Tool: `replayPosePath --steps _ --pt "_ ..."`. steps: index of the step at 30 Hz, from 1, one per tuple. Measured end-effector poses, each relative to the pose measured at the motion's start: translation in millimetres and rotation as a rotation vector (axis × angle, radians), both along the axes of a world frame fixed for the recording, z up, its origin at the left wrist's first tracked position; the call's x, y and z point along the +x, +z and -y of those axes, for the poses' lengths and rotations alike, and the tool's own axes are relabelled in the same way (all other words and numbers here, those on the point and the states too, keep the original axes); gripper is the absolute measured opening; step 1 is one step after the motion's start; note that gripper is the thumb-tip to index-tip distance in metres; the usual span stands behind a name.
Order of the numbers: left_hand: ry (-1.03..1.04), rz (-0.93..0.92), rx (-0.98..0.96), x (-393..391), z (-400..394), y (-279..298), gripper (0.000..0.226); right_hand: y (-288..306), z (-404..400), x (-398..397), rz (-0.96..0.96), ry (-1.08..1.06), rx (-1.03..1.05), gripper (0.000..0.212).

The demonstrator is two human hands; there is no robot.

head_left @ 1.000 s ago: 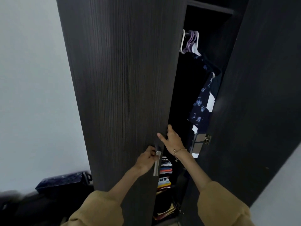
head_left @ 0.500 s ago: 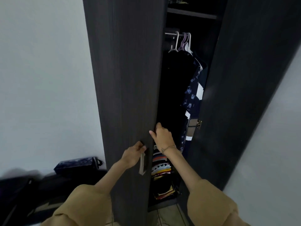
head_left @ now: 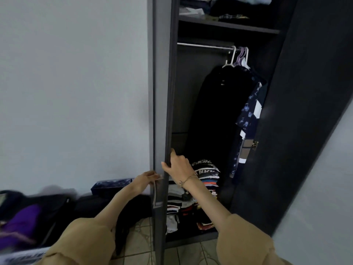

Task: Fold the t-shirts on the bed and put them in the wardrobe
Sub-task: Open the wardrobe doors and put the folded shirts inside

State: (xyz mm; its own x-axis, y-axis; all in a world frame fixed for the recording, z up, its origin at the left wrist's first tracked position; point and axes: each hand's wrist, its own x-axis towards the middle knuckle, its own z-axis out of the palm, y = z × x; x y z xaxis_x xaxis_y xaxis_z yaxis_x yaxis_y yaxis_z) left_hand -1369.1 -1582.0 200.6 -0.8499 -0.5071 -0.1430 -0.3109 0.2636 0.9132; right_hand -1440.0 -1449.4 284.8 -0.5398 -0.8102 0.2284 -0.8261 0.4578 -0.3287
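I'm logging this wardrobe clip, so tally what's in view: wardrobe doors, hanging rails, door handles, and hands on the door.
Wardrobe doors: 2, the left door and the right door
Hanging rail: 1
Door handle: 1
Hands: 2, the left hand gripping the handle and the right hand holding the left door's edge
Total: 6

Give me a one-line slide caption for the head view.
Left hand grips the handle and right hand holds the wardrobe door edge, folded t-shirts stacked inside.
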Motion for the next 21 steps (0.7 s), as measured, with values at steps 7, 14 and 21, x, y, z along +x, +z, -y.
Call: replayPosePath --steps 7,14,21 --pt "-0.071 0.046 -0.024 39.6 23.4 9.5 0.016 -9.6 36.4 46.9 0.033 -0.192 -0.061 0.050" --pt "-0.083 0.044 -0.166 33.7 34.8 -5.6 0.024 -7.8 36.9 54.0 0.106 -0.257 -0.054 0.053" --pt "-0.083 -0.146 0.219 62.5 32.5 -29.1 0.036 -16.5 39.1 92.9 0.056 -0.481 0.042 0.037"
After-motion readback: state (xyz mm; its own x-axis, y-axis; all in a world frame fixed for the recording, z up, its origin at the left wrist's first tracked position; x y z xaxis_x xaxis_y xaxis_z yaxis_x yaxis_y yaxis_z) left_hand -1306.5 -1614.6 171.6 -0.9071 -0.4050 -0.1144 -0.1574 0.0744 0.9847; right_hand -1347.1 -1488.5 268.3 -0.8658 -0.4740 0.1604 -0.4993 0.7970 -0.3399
